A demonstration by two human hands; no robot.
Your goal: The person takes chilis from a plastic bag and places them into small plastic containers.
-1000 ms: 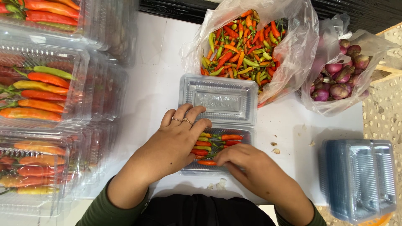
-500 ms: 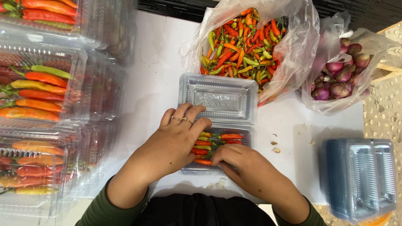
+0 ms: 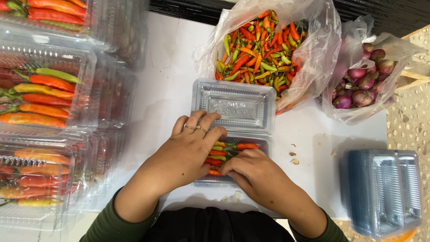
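Currently, both of our hands rest over an open clear plastic clamshell box that sits on the white tabletop, directly in front of our body. Its lid lies flat and open on the far side; the tray half is nearest to us and holds a small batch of red, orange and green chillies.

Our left hand lies palm down over the left part of the tray, fingers spread and lightly curved, with two rings on one finger. Its fingertips press on the chillies and on the tray's hinge edge. We cannot tell whether it grips any single chilli.

Our right hand covers the near right part of the tray, fingers curled inward, with the thumb and fingertips touching the chillies at the tray's middle. Whether it pinches one is hidden by the fingers.

Beyond the lid, an open plastic bag holds a large heap of loose mixed chillies and touches the lid's far edge. Just to the right of it, a second bag holds purple shallots.

On the right, near the tabletop edge, a stack of empty clear boxes stands well apart from our hands.

Along the left side, filled and closed boxes of long red, orange and green chillies are stacked in rows.

Small scraps lie on the tabletop just right of the tray.
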